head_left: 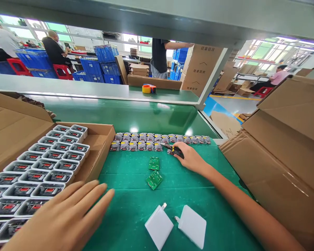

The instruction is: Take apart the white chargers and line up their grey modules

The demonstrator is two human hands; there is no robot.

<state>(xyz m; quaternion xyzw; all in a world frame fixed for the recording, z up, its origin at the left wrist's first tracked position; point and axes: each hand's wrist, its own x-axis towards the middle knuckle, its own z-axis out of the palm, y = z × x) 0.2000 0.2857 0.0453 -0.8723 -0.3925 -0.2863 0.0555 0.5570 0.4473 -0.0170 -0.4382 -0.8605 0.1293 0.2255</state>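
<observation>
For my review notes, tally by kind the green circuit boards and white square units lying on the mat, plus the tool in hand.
Green circuit boards: 2
White square units: 2
Black-and-yellow pliers: 1
Total: 5

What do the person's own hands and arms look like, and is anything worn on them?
The slender-fingered left hand is bare, without visible glove or ring. The right hand is ungloved too, and the slim right forearm shows no sleeve, watch or bracelet. The left arm lies beyond the frame.
</observation>
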